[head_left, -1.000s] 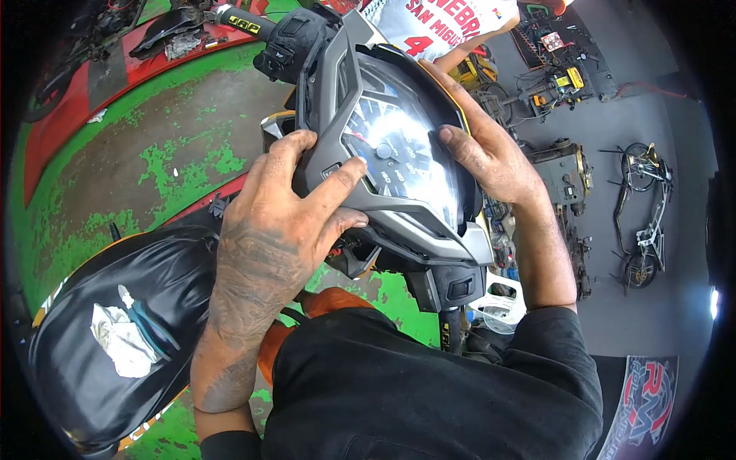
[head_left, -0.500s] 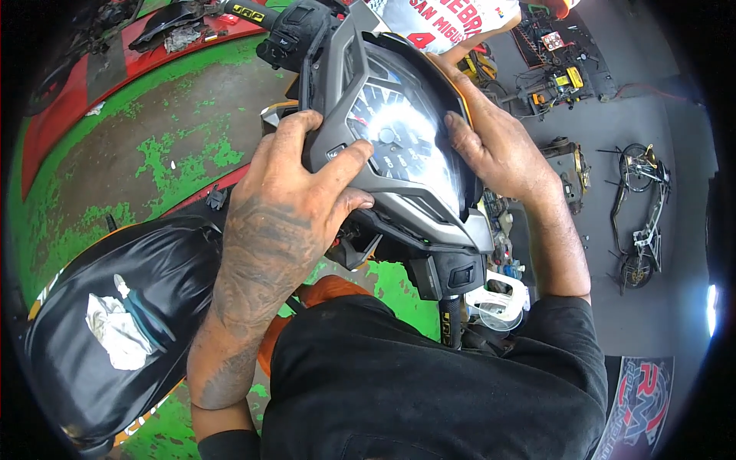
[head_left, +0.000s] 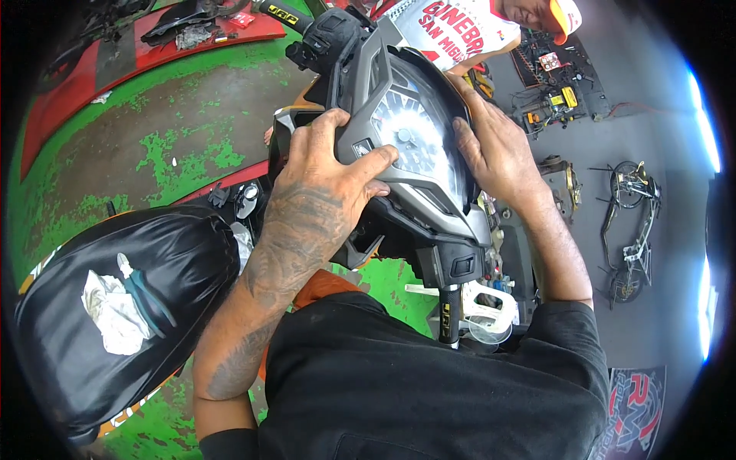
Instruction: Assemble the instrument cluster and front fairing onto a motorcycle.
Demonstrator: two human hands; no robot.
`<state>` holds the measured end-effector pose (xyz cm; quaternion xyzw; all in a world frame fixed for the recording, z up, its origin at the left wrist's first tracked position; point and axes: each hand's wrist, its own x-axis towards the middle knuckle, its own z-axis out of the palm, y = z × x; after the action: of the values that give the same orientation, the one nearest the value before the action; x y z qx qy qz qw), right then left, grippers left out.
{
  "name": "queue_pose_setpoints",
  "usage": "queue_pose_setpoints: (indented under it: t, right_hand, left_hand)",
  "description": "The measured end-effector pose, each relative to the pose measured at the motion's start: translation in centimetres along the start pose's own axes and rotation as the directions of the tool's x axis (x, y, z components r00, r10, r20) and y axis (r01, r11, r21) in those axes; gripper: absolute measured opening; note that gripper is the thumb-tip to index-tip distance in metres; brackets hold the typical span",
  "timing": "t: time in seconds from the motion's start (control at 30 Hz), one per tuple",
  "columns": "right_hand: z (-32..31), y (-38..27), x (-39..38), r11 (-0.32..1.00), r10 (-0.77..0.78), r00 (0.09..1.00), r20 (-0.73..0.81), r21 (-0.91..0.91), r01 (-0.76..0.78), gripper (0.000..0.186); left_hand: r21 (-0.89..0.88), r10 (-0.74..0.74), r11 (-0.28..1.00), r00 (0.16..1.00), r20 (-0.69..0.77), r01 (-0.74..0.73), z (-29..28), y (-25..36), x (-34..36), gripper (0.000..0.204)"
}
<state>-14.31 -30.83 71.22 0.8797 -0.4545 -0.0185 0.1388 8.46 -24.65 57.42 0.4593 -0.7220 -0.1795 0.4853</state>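
A scooter's instrument panel (head_left: 418, 142), with a glare on its clear dial face, sits tilted in front of me inside a grey plastic cover (head_left: 360, 100). My left hand (head_left: 318, 180) grips the cover's left edge, with fingers over the rim and the thumb below. At the far right side my right hand (head_left: 502, 157) is wrapped round the panel's edge, its thumb on top and its other fingers mostly hidden. Black handlebar grips stick out on both sides, one grip (head_left: 284, 14) at the upper left and another grip (head_left: 450, 314) near my torso.
A black seat (head_left: 192, 253) at left carries teal-handled pliers (head_left: 146, 299) and a white cloth (head_left: 111, 314). Another person (head_left: 460, 34) stands beyond the panel. A red platform (head_left: 100, 84) holds parts; a bare motorcycle frame (head_left: 636, 222) is at right. A white plastic stool (head_left: 498, 295) stands by the lower grip.
Panel and both hands have shifted slightly right in the picture, partly with the view's own movement. My grip looks much the same. More of the other person shows at the top.
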Motion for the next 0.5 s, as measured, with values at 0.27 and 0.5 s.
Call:
queue_pose_setpoints:
  t: [0.27,0.5]
  right_hand:
    - [4.2,0.3,-7.9,0.511,0.332,0.939,0.085,0.821,-0.255,0.104]
    - [3.2,-1.8,-12.8,0.495,0.375,0.895,0.244,0.763,-0.415,0.124]
  left_hand:
    - [-0.116,0.002,0.993,0.999,-0.039,-0.006,0.6,-1.0,-0.7,0.048]
    - [-0.153,0.007,0.988,0.999,-0.051,-0.015,1.7,-0.4,-0.3,0.046]
